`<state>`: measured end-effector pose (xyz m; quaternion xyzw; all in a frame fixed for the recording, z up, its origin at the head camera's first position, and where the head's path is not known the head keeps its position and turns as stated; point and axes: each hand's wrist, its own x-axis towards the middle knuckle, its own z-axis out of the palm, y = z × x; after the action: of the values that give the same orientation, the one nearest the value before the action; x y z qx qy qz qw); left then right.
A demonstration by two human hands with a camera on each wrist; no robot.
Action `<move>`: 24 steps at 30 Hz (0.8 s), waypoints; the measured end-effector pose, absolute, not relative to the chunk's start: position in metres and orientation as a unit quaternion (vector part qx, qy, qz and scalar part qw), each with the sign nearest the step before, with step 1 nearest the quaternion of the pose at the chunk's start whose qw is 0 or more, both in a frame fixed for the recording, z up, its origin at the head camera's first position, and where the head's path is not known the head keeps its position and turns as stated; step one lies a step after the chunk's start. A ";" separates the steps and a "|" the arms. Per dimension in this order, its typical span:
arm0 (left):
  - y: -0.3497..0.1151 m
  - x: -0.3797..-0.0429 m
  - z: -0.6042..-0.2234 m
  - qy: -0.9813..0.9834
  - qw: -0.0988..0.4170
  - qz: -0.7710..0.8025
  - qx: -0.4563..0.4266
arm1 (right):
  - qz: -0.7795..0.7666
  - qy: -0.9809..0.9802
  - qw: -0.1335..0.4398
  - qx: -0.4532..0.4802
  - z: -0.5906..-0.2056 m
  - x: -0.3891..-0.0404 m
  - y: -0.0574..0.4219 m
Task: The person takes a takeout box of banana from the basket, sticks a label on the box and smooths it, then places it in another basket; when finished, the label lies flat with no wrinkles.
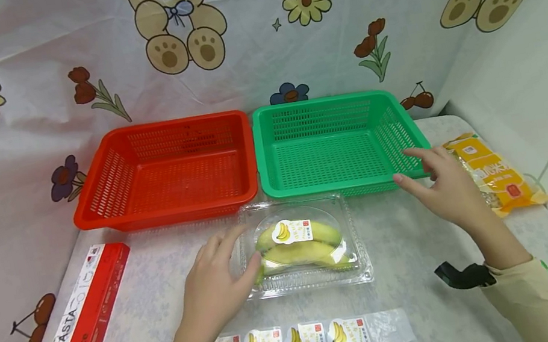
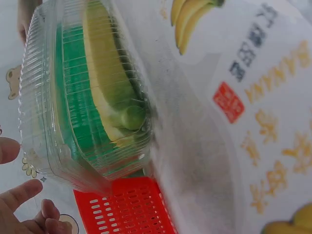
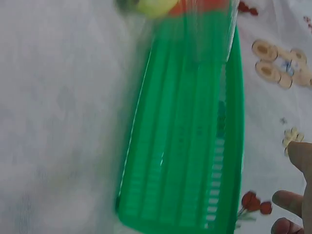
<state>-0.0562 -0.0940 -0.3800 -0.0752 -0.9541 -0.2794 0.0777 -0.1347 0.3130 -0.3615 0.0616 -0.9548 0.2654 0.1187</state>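
A clear plastic clamshell box with bananas inside sits in the middle of the table, a banana label on its lid. My left hand is at the box's left side, thumb and fingers spread; whether it touches the plastic I cannot tell. In the left wrist view, the fingers appear beside the box. My right hand hovers near the front right corner of the green basket, holding nothing. Along the table's front lies a strip of banana stickers, partly hidden by my left arm.
A red basket stands beside the green one at the back. On the left lies a long red pasta box. An orange and yellow packet is at the right edge. A printed cloth hangs behind the baskets.
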 end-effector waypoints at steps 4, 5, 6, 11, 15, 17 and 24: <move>-0.097 -0.053 -0.384 -0.960 0.053 -0.268 -0.064 | 0.243 -0.963 0.113 0.026 -0.364 -0.144 0.333; -0.098 -0.052 -0.386 -0.962 0.047 -0.262 -0.062 | 0.242 -0.964 0.112 0.018 -0.366 -0.147 0.336; -0.099 -0.051 -0.387 -0.963 0.041 -0.258 -0.059 | 0.241 -0.964 0.111 0.010 -0.367 -0.149 0.340; -0.100 -0.048 -0.396 -0.967 -0.007 -0.251 -0.050 | 0.245 -0.965 0.090 -0.011 -0.374 -0.158 0.353; -0.100 -0.047 -0.401 -0.962 -0.043 -0.266 -0.048 | 0.252 -0.966 0.057 -0.015 -0.379 -0.164 0.359; -0.100 -0.047 -0.404 -0.957 -0.059 -0.281 -0.046 | 0.262 -0.964 0.038 -0.016 -0.381 -0.166 0.361; -0.101 -0.051 -0.408 -0.931 -0.108 -0.348 -0.027 | 0.288 -0.957 -0.014 -0.022 -0.385 -0.176 0.364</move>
<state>-0.0512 -0.1009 -0.4084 -0.0266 -0.9309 -0.3479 -0.1082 -0.1764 0.3644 -0.3851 -0.0220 -0.9573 0.2878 -0.0145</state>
